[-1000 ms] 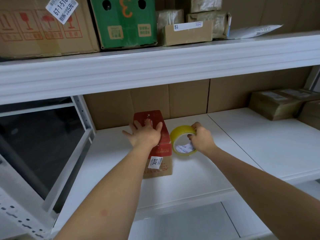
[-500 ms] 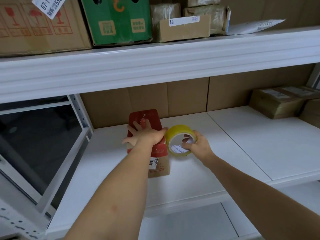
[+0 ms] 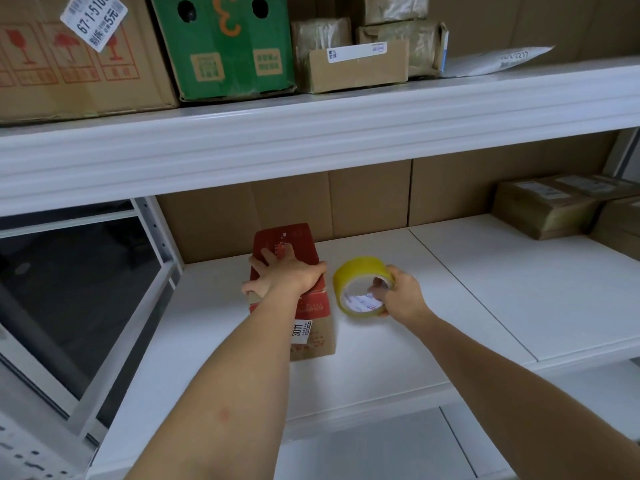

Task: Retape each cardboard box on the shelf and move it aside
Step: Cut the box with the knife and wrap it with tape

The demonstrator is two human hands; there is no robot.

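A small red and brown cardboard box (image 3: 313,318) with a white "3011" label lies on the white middle shelf (image 3: 450,306). My left hand (image 3: 285,273) rests flat on top of the box with fingers spread over its far end and sides. Just right of the box, a roll of yellow packing tape (image 3: 360,277) stands tilted on the shelf. My right hand (image 3: 401,296) grips the roll, fingers through its core.
Taped brown parcels (image 3: 550,206) sit at the shelf's right end. On the upper shelf stand a large brown carton (image 3: 76,60), a green carton (image 3: 225,46), several small parcels (image 3: 356,64) and a white mailer (image 3: 498,60). A white upright post (image 3: 156,230) stands left.
My left hand has slid nearer along the box top and now wraps its sides. My right hand has shifted to the roll's right side, fingers inside the core.
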